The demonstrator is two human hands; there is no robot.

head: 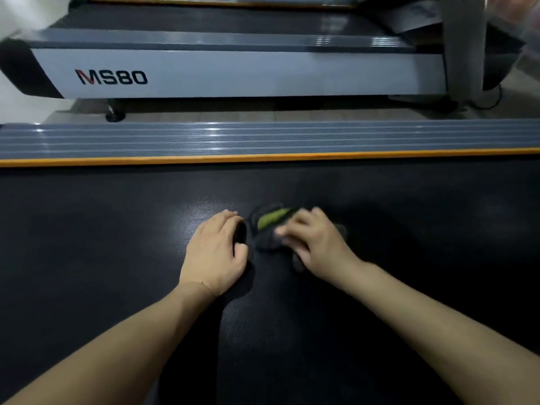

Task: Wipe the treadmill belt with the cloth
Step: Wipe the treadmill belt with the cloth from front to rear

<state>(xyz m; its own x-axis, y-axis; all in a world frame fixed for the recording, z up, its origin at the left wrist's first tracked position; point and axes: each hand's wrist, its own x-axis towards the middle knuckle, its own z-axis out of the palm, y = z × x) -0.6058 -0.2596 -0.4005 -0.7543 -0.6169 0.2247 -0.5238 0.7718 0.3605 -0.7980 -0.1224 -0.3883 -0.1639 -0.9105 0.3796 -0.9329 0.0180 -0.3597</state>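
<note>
Now gripping dark cloth (270,232) with right hand (317,244) on treadmill belt (87,229); left hand (214,252) left of it, curled round small dark object (241,233).

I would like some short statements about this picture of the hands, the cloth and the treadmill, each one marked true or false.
1. The right hand lies on a dark cloth with a green patch. True.
2. The left hand holds the cloth up in the air. False: it rests on the treadmill belt, beside the cloth, and has a small dark thing under its fingers.
3. An orange stripe runs along the far edge of the belt. True.
4. The second treadmill behind bears the marking "MS80". True.
5. The cloth lies on the grey side rail. False: it lies on the black belt.
</note>
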